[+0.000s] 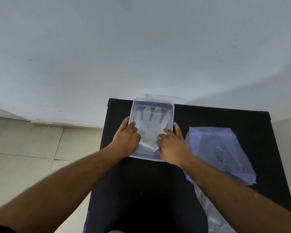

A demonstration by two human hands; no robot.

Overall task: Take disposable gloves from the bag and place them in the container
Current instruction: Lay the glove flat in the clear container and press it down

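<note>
Head view
Container: a clear plastic container (170, 113) sits on the black table (217, 118), toward its far-left part — at about 12 o'clock from the person.
Glove: one translucent disposable glove (149, 126) lies flat inside the container, fingers pointing to 12 o'clock.
Left hand: the left hand (126, 137) rests at the container's 9 o'clock wall, fingers loosely spread over the rim and touching the glove; it grips nothing.
Right hand: the right hand (171, 145) sits at the 4 o'clock corner, fingers spread, fingertips pressing on the glove's cuff area — nothing pinched.
Bag: a bluish clear plastic bag (225, 148) lies flat at 3 o'clock of the container, partly under the right forearm.
Lid: a second clear piece (165, 97) shows just behind the container at 12 o'clock.
Surroundings: white wall (141, 47) beyond; tiled floor (23, 148) at 9 o'clock.
</note>
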